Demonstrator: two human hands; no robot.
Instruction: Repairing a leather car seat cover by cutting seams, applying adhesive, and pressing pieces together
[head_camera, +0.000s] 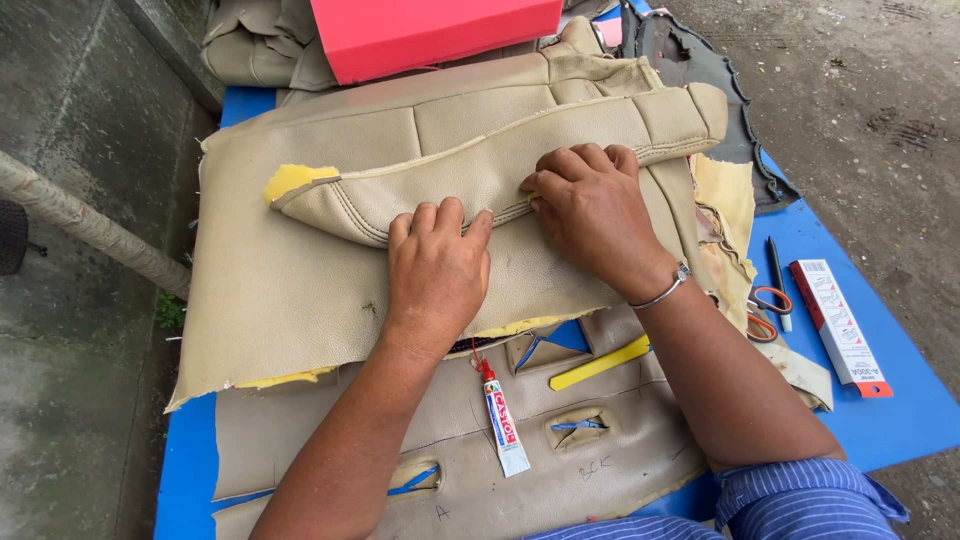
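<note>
A beige leatherette seat cover with yellow foam backing lies on a blue table. A padded, stitched bolster piece rests across it. My left hand lies flat on the cover, fingertips at the bolster's lower seam. My right hand presses on the same seam further right, fingers curled over its edge. A silver bracelet is on my right wrist. Neither hand holds a tool.
A small glue tube lies on a flat beige panel with cut slots near me. A yellow strip, orange-handled scissors, a dark pen and a long red-and-white box lie at right. A pink box sits at the back.
</note>
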